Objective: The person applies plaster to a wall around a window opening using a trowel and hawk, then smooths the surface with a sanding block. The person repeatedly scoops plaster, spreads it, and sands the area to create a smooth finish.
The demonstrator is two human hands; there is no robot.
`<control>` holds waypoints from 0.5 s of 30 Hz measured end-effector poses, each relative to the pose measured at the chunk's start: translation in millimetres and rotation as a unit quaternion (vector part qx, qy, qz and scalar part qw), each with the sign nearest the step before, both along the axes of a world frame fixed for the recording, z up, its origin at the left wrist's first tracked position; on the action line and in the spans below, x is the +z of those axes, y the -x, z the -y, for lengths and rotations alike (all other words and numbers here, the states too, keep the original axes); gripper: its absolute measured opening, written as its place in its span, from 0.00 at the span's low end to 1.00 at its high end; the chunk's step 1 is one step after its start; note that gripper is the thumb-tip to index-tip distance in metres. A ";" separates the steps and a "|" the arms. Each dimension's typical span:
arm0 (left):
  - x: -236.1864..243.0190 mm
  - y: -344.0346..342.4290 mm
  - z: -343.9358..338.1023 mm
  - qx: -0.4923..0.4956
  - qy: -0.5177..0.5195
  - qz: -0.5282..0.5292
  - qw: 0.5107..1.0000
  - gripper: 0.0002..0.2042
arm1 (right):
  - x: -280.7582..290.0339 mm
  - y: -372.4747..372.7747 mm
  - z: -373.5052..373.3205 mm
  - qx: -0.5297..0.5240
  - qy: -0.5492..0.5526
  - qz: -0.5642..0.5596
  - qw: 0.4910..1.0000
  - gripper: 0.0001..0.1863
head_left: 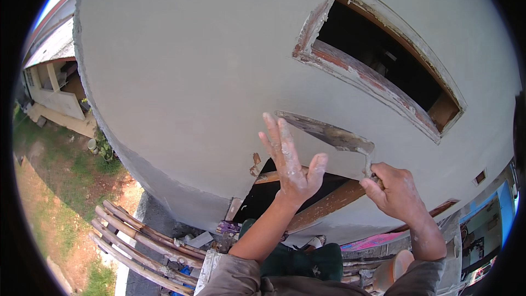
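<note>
My right hand [395,191] is closed around the handle of a trowel [324,131]. Its long metal blade, smeared with grey plaster, lies along the grey plastered wall [192,71] below a framed opening. My left hand [290,167] is raised with its fingers stretched out and the palm bare, close to the blade's left end. Whether its fingertips touch the blade or the wall, I cannot tell. Pale plaster marks both hands.
Above right is a rough-edged window opening [383,57]. Behind my left wrist a lower dark opening has a wooden beam [326,205] across it. Bamboo poles [145,238] form a platform below, with a bucket [392,271] at lower right. Grassy ground [60,208] lies left.
</note>
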State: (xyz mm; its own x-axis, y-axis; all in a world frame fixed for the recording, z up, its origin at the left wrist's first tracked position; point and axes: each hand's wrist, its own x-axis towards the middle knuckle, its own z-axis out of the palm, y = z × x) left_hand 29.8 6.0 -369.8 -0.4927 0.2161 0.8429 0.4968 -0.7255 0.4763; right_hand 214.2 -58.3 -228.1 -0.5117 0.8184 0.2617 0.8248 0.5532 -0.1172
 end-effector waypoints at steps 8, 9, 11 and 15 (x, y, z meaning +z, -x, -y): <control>-91.1 56.0 24.3 -0.112 0.230 0.299 0.919 0.24 | -201.3 -4.4 1.6 -0.017 0.244 -0.092 0.965 0.18; -96.8 56.7 28.9 -0.117 0.219 0.296 0.922 0.22 | -211.0 -1.3 3.5 -0.041 0.254 -0.091 0.962 0.18; -104.4 59.3 37.1 -0.123 0.209 0.295 0.924 0.19 | -217.5 0.8 6.9 0.012 0.257 -0.123 0.959 0.24; -105.8 74.2 50.8 -0.138 0.226 0.340 0.902 0.17 | -217.5 11.7 6.3 -0.005 0.354 -0.123 0.927 0.29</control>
State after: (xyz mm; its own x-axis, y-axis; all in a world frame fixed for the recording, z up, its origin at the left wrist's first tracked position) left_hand -44.4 -44.8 -475.6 -0.7373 0.6561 0.1609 -0.1925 -0.4324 0.8809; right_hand 202.5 -64.6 -445.5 -0.4994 0.8337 -0.2357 0.7293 0.2577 -0.6338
